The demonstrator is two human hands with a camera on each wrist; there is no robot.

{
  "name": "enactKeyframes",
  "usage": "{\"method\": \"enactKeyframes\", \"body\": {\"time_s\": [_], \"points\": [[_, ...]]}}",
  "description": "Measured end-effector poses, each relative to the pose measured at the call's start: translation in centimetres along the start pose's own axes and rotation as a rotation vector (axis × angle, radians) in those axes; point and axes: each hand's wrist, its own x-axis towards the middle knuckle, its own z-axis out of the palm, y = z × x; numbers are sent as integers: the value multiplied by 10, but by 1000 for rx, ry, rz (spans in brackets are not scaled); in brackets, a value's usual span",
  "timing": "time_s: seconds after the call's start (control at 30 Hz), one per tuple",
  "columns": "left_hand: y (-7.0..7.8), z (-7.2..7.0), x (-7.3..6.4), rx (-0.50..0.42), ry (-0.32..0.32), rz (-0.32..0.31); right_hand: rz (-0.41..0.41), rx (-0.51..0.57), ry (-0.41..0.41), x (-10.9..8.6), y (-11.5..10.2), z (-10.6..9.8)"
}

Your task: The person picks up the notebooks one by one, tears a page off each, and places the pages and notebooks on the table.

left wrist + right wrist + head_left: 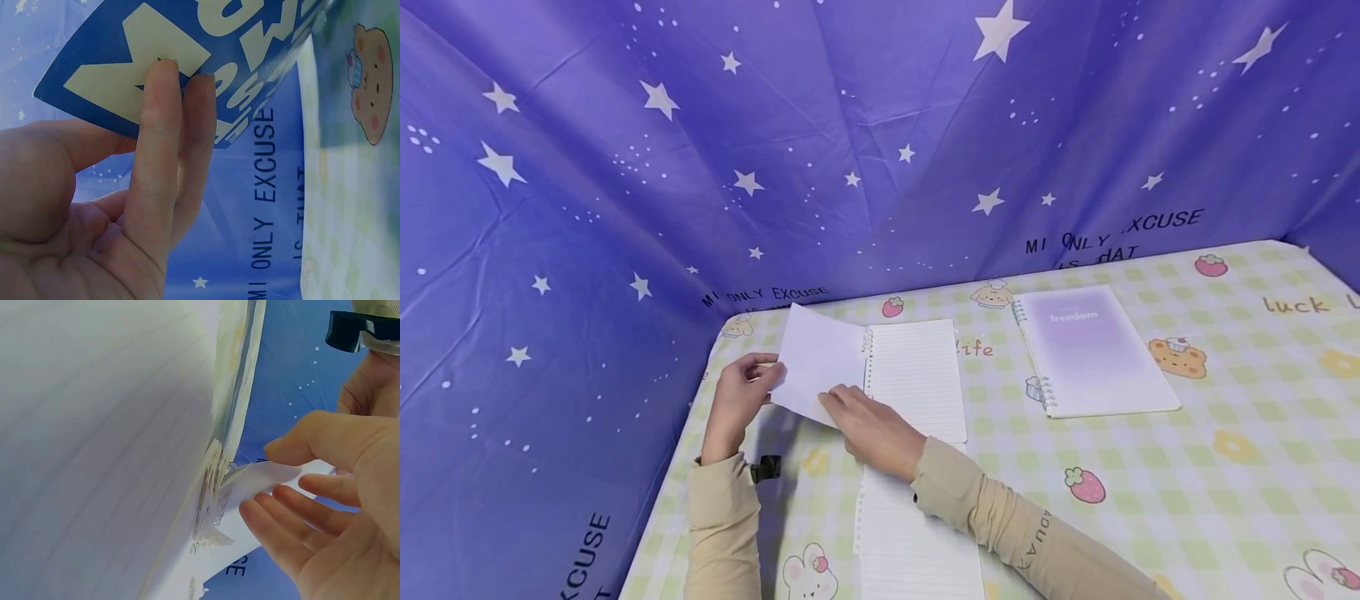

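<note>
While your left hand (pixel 737 408) pinches the outer edge of a stiff cover, white inside and blue with cream lettering outside (pixel 820 354), your right hand (pixel 880 429) is at that cover's lower edge, nearer the binding. Your left thumb is on the white face and your fingers lie against the blue one; on the right, you have the thumb and fingers spread about the white edge, and I cannot tell whether they grip it. Your two hands are apart.

The cover belongs to an open ring-bound notebook with white lined pages (pixel 917 379), lying near the far edge of the table, left of its middle. Its cover stands tilted up from the binding, and its lined pages lie flat on the green-and-white checked tablecloth with cartoon prints (pixel 1285 417). Nearer you, partly beneath your right forearm, is white lined paper with holes along its left edge (pixel 917 542). Well to the right lies a closed, pale purple ring-bound notebook marked "freedom" (pixel 1097 358). A violet-blue curtain with white stars (pixel 850 83) hangs behind the table.
</note>
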Motion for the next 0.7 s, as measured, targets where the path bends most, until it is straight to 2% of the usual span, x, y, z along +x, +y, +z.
{"method": "enactKeyframes", "body": {"time_s": [0.37,0.7], "points": [[8,4,-5,-13,-22,47,-10,18,84,2,-1,0],[14,5,-10,-25,-50,68,28,52,44,1,-2,-2]]}}
